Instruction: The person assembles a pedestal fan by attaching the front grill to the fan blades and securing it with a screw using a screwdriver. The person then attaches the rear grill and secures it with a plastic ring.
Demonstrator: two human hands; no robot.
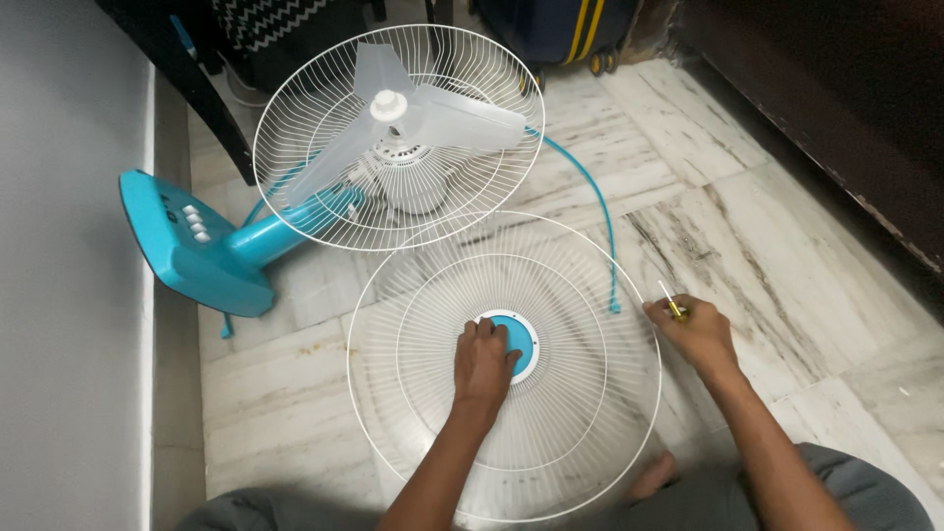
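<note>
Sitting on the marble floor [747, 226], the person has a table fan in pieces before them. Their left hand [484, 362] lies flat on the middle of the loose front grille [580, 295], fingers spread open over its blue centre cap [521, 344], pressing rather than clasping. The grille lies face-up on the floor just in front of their knees, its far rim overlapping the fan behind it. Their right hand [696, 329] rests on the floor just beyond the grille's right rim, fingers curled closed around a small screwdriver [671, 301] with a yellow handle, its thin shaft pointing up and away.

Behind the grille, toward the far left of the floor, the fan body [246, 246] lies tipped on its side, its turquoise base with white buttons against the grey wall [69, 295]. The rear grille [295, 128] is on the motor, and the three translucent blades [462, 116] sit on the hub with the white cap [388, 103] in place. A turquoise cord [590, 187] curves across the floor past the right side of both grilles.

By the look of it, the front guard is off and the blades are exposed but not removed; whether it is coming apart or going back together I cannot say.
</note>
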